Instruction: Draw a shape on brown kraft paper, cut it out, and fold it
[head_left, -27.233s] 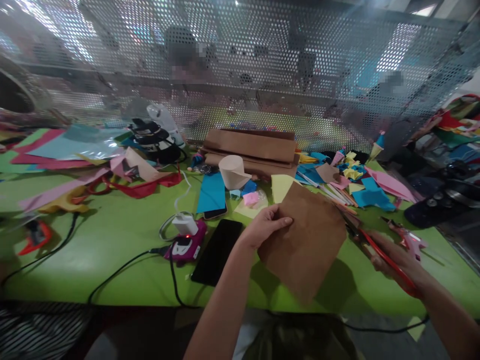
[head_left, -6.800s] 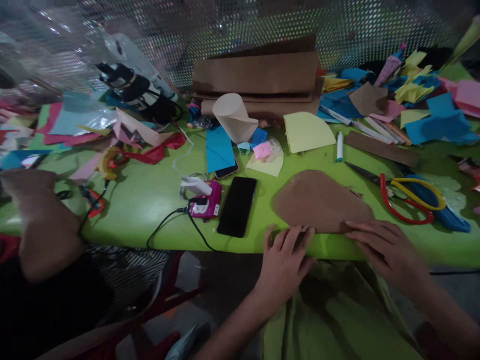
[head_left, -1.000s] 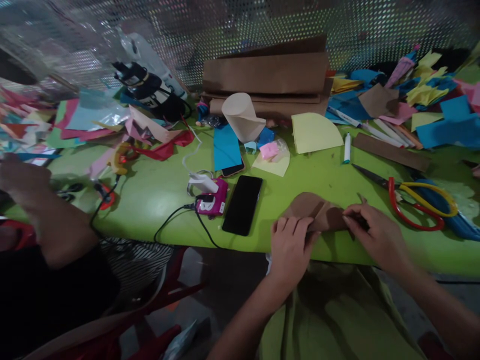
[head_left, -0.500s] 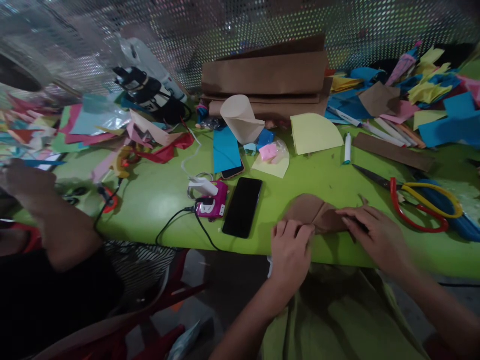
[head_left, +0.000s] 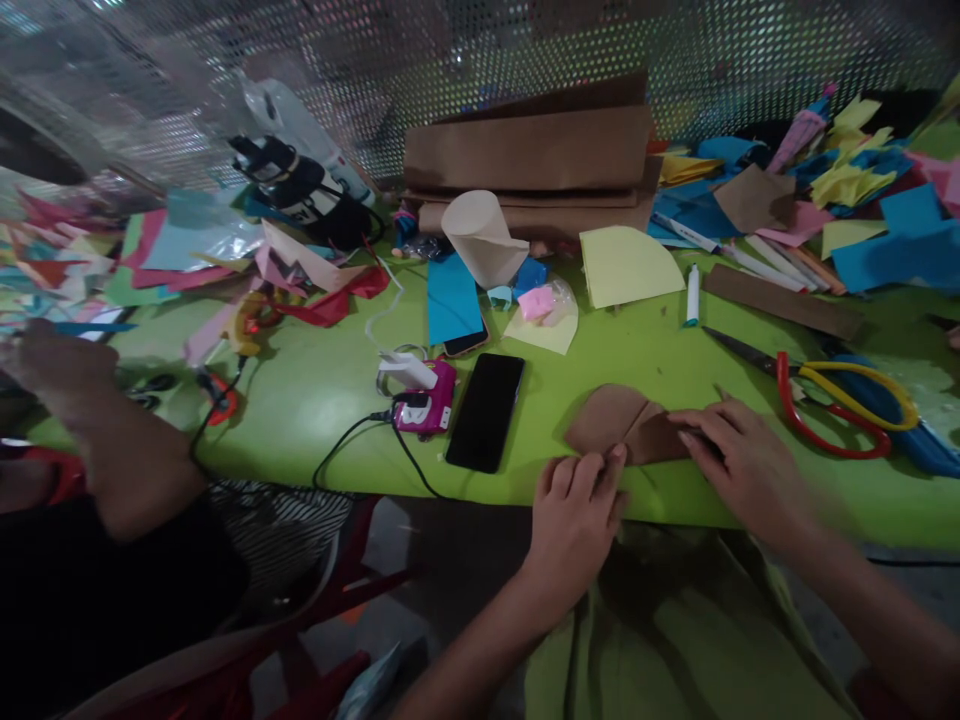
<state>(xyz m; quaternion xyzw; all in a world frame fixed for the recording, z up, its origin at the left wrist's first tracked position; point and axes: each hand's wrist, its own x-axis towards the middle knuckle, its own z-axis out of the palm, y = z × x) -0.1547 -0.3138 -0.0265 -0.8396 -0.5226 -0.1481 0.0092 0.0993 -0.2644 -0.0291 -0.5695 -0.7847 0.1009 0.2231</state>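
A folded brown paper piece (head_left: 600, 418) with a rounded left side and a crease lies near the table's front edge. My left hand (head_left: 576, 505) is at its lower edge, fingers curled, with the index fingertip and thumb closed at the paper's rim. At the other end, my right hand (head_left: 750, 465) pinches the narrow right part of the paper between thumb and fingers. Large scissors (head_left: 832, 390) with red and yellow handles lie spread just right of that hand. A black phone (head_left: 486, 412) rests left of the paper.
A magenta power adapter (head_left: 426, 400) with cables sits beside the phone. Behind are a cream paper cone (head_left: 480, 235), a yellow paper sheet (head_left: 630, 265), a marker (head_left: 693, 296) and folded brown paper (head_left: 525, 155). A co-worker's arm (head_left: 112, 430) is at left, near a yellow glue gun (head_left: 251, 318).
My left hand has slid slightly down and left, baring more of the brown paper, with its index finger now straighter at the edge. My right hand keeps its pinch, shifted slightly up and left.
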